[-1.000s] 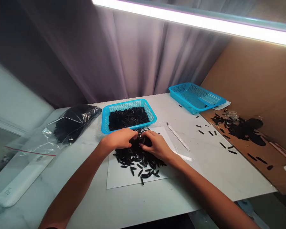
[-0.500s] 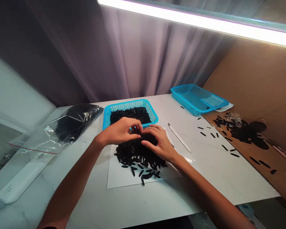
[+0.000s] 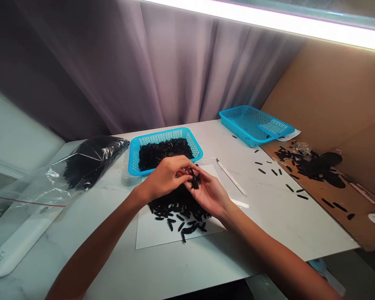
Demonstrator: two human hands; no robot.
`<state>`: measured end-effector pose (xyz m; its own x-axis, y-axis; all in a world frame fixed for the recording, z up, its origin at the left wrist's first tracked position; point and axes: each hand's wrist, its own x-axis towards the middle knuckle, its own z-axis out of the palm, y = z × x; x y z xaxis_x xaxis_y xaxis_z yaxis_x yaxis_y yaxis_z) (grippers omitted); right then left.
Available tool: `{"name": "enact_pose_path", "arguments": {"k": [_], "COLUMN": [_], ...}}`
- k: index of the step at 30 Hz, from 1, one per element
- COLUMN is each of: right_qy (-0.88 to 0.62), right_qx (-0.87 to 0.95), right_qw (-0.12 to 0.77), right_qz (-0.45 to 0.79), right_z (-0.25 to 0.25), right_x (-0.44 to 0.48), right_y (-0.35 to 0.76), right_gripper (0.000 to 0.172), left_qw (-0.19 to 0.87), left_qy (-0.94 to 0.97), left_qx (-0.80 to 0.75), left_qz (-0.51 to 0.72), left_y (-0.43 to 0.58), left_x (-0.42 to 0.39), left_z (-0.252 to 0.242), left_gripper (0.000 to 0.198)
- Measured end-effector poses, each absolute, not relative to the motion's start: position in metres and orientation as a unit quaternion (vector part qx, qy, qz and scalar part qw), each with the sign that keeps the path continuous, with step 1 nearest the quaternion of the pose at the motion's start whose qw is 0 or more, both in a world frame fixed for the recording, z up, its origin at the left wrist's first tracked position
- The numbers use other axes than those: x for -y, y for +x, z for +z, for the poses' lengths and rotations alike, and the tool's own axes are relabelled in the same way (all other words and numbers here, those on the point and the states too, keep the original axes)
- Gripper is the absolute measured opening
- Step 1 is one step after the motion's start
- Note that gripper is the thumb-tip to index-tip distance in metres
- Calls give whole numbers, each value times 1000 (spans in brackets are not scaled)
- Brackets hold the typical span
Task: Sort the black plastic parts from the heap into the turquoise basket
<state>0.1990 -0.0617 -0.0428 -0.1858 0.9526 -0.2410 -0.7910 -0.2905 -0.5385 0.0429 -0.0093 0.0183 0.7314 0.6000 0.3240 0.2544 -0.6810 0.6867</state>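
A heap of small black stick-shaped pieces (image 3: 178, 210) lies on a white sheet (image 3: 153, 233) in front of me. My right hand (image 3: 208, 192) is raised a little above the heap, palm up and cupped, with a few black pieces (image 3: 194, 181) in its fingers. My left hand (image 3: 165, 177) is curled over from the left, its fingertips pinched at the pieces in my right hand. Just behind my hands stands a blue basket (image 3: 134, 156) filled with the same black pieces.
A second blue basket (image 3: 253, 125) stands at the back right. Loose black pieces (image 3: 309, 166) lie on brown cardboard (image 3: 353, 200) at the right. A clear plastic bag (image 3: 81, 164) of black pieces lies at the left. A white strip (image 3: 231, 178) lies beside the sheet.
Both hands were pressed down in the heap. Now they have lifted off it, the right palm turned up holding a few pieces, the left fingers pinching at them.
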Motion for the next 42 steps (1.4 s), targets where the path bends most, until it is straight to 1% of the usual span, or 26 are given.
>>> {"name": "enact_pose_path", "arguments": {"k": [3, 5, 9, 12, 18, 20, 22, 24, 29, 35, 42], "right_qy": [-288, -307, -336, -332, -352, -367, -380, -392, -406, -417, -411], "right_qx": [75, 67, 100, 129, 203, 227, 242, 248, 259, 293, 288], "right_qw": [589, 589, 583, 583, 580, 580, 587, 599, 629, 641, 636], "right_qz": [751, 745, 733, 730, 706, 691, 673, 653, 610, 573, 586], "right_z": [-37, -33, -29, -29, -28, -27, -26, -24, -20, -19, -16], "right_x": [65, 67, 70, 70, 72, 73, 72, 71, 71, 73, 74], "right_y": [199, 199, 201, 204, 210, 211, 211, 211, 211, 213, 215], "right_gripper": [13, 13, 9, 7, 15, 16, 16, 17, 19, 14, 14], "left_qw": [325, 315, 314, 335, 416, 439, 450, 431, 358, 385, 409], "left_qy": [860, 858, 857, 847, 810, 792, 776, 776, 801, 775, 764], "left_qx": [-259, -265, -276, -281, -296, -315, -339, -351, -342, -344, -339], "left_qz": [298, 306, 301, 303, 287, 283, 284, 298, 338, 364, 366], "left_y": [41, 41, 44, 45, 43, 43, 43, 43, 41, 41, 43], "left_x": [7, 6, 8, 10, 11, 11, 10, 10, 10, 13, 15], "left_z": [18, 17, 16, 18, 22, 22, 21, 21, 24, 25, 30], "left_gripper": [19, 17, 16, 15, 16, 13, 15, 16, 6, 7, 7]}}
